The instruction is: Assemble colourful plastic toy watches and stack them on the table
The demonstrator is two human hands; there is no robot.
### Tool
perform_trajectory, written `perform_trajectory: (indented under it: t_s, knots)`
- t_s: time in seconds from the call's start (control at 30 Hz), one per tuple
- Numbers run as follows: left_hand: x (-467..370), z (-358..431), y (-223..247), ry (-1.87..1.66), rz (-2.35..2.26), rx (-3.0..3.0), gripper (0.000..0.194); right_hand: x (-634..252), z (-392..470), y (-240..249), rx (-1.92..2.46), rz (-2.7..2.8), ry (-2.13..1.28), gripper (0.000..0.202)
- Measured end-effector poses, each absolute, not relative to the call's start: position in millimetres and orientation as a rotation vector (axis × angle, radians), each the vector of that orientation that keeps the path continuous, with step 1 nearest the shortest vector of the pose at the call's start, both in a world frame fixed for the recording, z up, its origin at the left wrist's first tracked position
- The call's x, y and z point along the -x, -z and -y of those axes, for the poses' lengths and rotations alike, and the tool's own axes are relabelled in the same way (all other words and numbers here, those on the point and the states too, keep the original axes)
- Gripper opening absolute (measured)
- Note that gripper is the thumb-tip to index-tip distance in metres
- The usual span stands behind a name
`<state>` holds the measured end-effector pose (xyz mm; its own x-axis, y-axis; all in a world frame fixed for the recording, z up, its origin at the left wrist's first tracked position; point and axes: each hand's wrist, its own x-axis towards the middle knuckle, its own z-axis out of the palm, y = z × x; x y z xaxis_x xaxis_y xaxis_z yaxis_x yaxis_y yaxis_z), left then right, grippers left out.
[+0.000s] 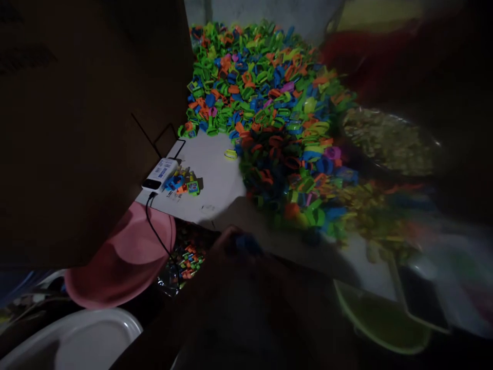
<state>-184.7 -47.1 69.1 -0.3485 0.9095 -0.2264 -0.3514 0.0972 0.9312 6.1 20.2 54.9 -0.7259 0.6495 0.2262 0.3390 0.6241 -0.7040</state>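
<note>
Near the table's front edge, my left hand [225, 241] is closed around a small blue plastic piece [247, 243]; its exact shape is lost in shadow. My right hand [271, 264] is close beside that piece, so dark that its fingers cannot be made out. Beyond both hands spreads a big heap of toy watches [262, 87] in green, blue, orange and a few pink ones. A green toy watch [193, 187] with a picture on its face lies apart at the left, beside a blue one [175, 182].
A white boxy device [159, 174] with a cable lies on the white tabletop [215, 180]. A cardboard box [88, 128] stands at left. Below are a pink basin [115, 277], a white basin [96, 339] and a green basin [381, 318]. Small yellowish pieces [389, 139] fill a container at right.
</note>
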Motion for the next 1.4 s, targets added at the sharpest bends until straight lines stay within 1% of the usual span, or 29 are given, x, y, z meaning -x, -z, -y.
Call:
perform_trajectory:
  t_s: [0.1,0.17,0.3,0.4,0.47,0.6,0.67,0.83,0.97,1.07,1.2,1.3,1.4]
  knots:
    - [177,49,-71,-1.463,-1.276,-0.595,0.075,-3,-7,-62,0.736,2.390,-0.936,0.021]
    - [169,51,-73,-1.448,-1.296,-0.612,0.074,-7,-5,-68,0.770,2.372,-0.943,0.027]
    - [152,58,-82,-1.419,-1.508,-0.785,0.053,-21,-10,-86,0.880,2.359,-0.943,0.047]
    - [144,63,-91,-1.351,-1.624,-0.964,0.041,-24,-12,-96,0.831,2.387,-0.933,0.051]
    - [140,65,-97,-1.314,-1.657,-1.069,0.039,-22,-10,-96,0.811,2.323,-0.943,0.045]
    - [136,68,-105,-1.276,-1.705,-1.162,0.039,-20,-4,-92,0.892,2.076,-0.978,0.013]
    - [134,68,-108,-1.242,-1.732,-1.177,0.038,-21,-2,-93,0.886,2.074,-0.971,0.007]
    - [130,69,-107,-1.189,-1.777,-1.175,0.041,-23,-3,-95,0.888,2.133,-0.848,0.010]
    - [129,70,-105,-1.213,-1.794,-1.142,0.042,-26,-4,-89,0.795,2.208,-0.768,0.008]
    - [131,70,-101,-1.184,-1.808,-1.115,0.042,-29,-9,-88,0.716,2.391,-0.653,0.013]
    - [133,69,-91,-1.064,-1.746,-0.911,0.044,-28,-14,-91,0.576,2.664,-0.532,0.013]
    - [135,67,-81,-0.976,-1.667,-0.839,0.039,-23,-10,-82,0.669,2.711,-0.569,0.011]
    - [143,66,-75,-0.894,-1.599,-0.915,0.034,-18,-10,-63,0.791,2.649,-0.621,0.012]
